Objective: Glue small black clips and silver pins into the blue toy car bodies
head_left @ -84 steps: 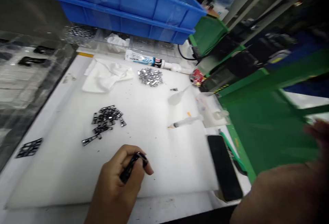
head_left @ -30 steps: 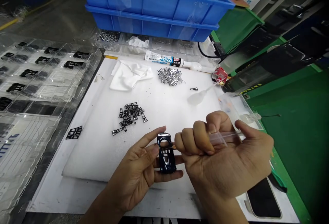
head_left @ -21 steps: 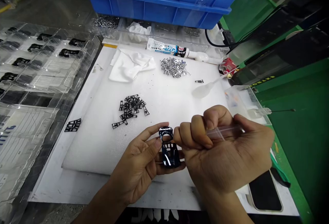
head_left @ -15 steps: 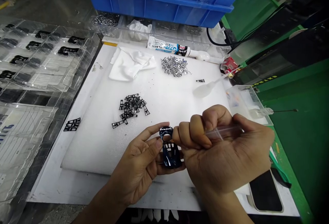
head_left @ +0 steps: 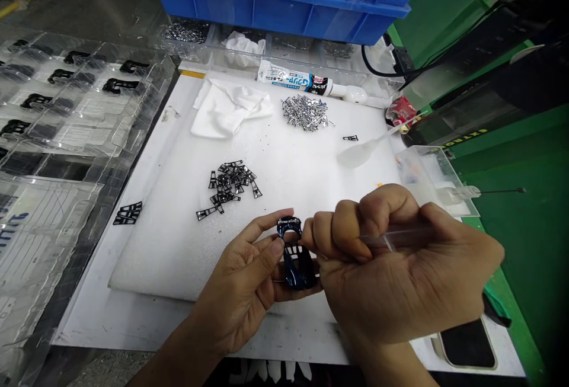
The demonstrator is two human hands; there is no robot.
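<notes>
Head view, with clock directions read from the shell: pinching a dark blue car-shaped shell between thumb and fingers of the left hand, in from eight o'clock, above the near part of a white foam sheet. Curling the right hand around a clear tube, probably a syringe, at three o'clock, with fingertips crowded up to the shell's opening. Impossible to tell contact between tip and shell behind those fingers.

Could slip most easily at the shell: glossy, curved, and supported along one side by thumb and fingertips. Could smear or scratch the finish with too much push from the right, or with a tilt of the tube. Could squeeze out too much, assuming liquid inside, from so full a fist; hard to judge with the tip hidden.

Dropped, could bounce toward the black frame pieces between ten and eleven o'clock and scatter them. Swung back toward one o'clock, could knock the translucent dropper with the right hand, or shove the lone black piece. Drawn down toward four o'clock, could nudge the phone, close to that wrist.
</notes>
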